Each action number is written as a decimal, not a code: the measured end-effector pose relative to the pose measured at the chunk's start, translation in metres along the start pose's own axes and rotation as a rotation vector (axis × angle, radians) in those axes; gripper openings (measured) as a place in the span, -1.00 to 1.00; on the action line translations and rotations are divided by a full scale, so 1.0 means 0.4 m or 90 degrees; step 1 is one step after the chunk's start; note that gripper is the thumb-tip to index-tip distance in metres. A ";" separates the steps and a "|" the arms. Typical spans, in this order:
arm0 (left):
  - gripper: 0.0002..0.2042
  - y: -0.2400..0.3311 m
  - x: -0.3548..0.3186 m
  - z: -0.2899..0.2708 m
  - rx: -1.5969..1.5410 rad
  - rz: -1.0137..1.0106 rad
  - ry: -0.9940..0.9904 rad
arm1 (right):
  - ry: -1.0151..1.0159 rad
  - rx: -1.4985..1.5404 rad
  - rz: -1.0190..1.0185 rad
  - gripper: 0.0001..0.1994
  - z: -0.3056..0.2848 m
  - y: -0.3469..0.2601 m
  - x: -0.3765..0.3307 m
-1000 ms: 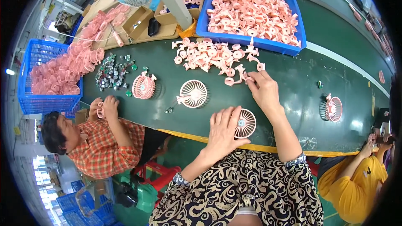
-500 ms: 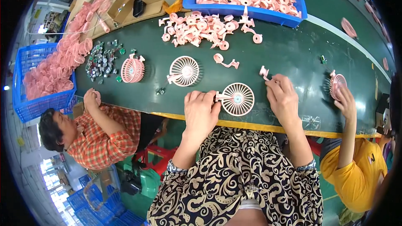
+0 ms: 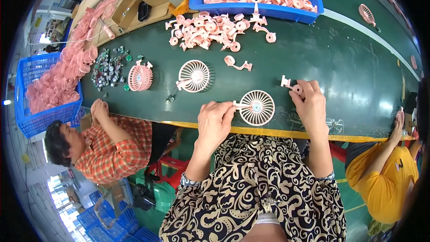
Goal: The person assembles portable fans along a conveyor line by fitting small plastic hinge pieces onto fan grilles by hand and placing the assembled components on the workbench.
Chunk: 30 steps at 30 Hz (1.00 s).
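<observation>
My left hand (image 3: 214, 120) pinches the short arm of a round pink fan grille (image 3: 257, 107) with spokes and a pale blue centre, close to the table's near edge. To its right, my right hand (image 3: 310, 104) holds a small pink plastic bracket (image 3: 297, 89) with a ring at one end, between thumb and fingers. A similar loose bracket (image 3: 238, 64) lies farther off on the green table. Left of it rests another pink fan grille (image 3: 194, 76), with a small green circuit board (image 3: 170, 98) wired beside it.
Pink brackets lie piled (image 3: 206, 30) before a blue bin (image 3: 255, 10) full of them. At left are stacked grilles (image 3: 140, 77), small circuit boards (image 3: 107, 68) and a blue basket (image 3: 49, 115). A co-worker in a checked shirt (image 3: 116, 148) sits left, another in yellow (image 3: 380, 179) right.
The bracket in my right hand has turned, its ring now showing at my fingertips. The grille in my left hand has shifted slightly. The right co-worker's hand moved rightward with a grille.
</observation>
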<state>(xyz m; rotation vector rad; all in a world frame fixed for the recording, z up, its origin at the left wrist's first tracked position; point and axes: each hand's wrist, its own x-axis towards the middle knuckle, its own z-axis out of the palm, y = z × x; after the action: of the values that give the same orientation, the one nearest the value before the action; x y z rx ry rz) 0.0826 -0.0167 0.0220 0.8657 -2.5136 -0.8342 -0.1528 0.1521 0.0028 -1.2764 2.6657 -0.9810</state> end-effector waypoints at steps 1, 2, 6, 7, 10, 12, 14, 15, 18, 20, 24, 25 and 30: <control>-0.89 -0.002 -0.001 0.003 -0.003 -0.004 0.001 | -0.012 0.003 0.000 -0.68 -0.011 -0.020 -0.001; -0.90 -0.004 0.000 0.007 -0.005 -0.009 0.000 | -0.024 0.007 0.002 -0.68 -0.018 -0.042 -0.003; -0.90 -0.006 -0.002 0.015 -0.022 -0.033 -0.021 | -0.031 0.154 -0.163 -0.72 0.012 -0.140 -0.032; -0.91 -0.004 -0.002 0.018 -0.030 -0.029 0.000 | -0.054 0.183 -0.187 -0.72 0.025 -0.160 -0.040; -0.93 -0.011 -0.006 0.027 -0.039 -0.023 0.019 | -0.086 0.126 -0.218 -0.73 0.049 -0.177 -0.048; -0.94 -0.014 -0.008 0.027 -0.041 -0.022 0.018 | -0.109 0.068 -0.238 -0.73 0.074 -0.171 -0.056; -0.94 -0.010 -0.008 0.024 -0.046 -0.024 0.008 | -0.108 0.050 -0.243 -0.74 0.087 -0.169 -0.059; -0.94 -0.009 -0.008 0.024 -0.046 -0.027 0.009 | -0.103 0.031 -0.246 -0.74 0.090 -0.170 -0.059; -0.89 -0.009 -0.008 0.020 -0.044 -0.030 0.003 | -0.113 -0.003 -0.238 -0.79 0.096 -0.176 -0.062; -0.85 -0.011 -0.003 0.017 -0.016 -0.069 -0.054 | -0.142 -0.036 -0.236 -0.81 0.094 -0.182 -0.056; -0.75 0.014 0.012 0.036 -0.010 -0.045 -0.028 | -0.200 -0.108 -0.262 -0.81 0.082 -0.194 -0.045; -0.67 0.020 0.014 0.048 0.005 -0.029 -0.007 | -0.198 -0.107 -0.262 -0.81 0.082 -0.194 -0.044; -0.46 0.019 0.018 0.073 -0.025 -0.089 -0.032 | -0.193 -0.116 -0.261 -0.82 0.087 -0.189 -0.043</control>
<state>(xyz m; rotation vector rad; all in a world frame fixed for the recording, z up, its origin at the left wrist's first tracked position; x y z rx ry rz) 0.0594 -0.0043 0.0055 1.0286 -2.4929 -0.9570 -0.0791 0.1108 0.0123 -1.8892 2.3511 -0.5149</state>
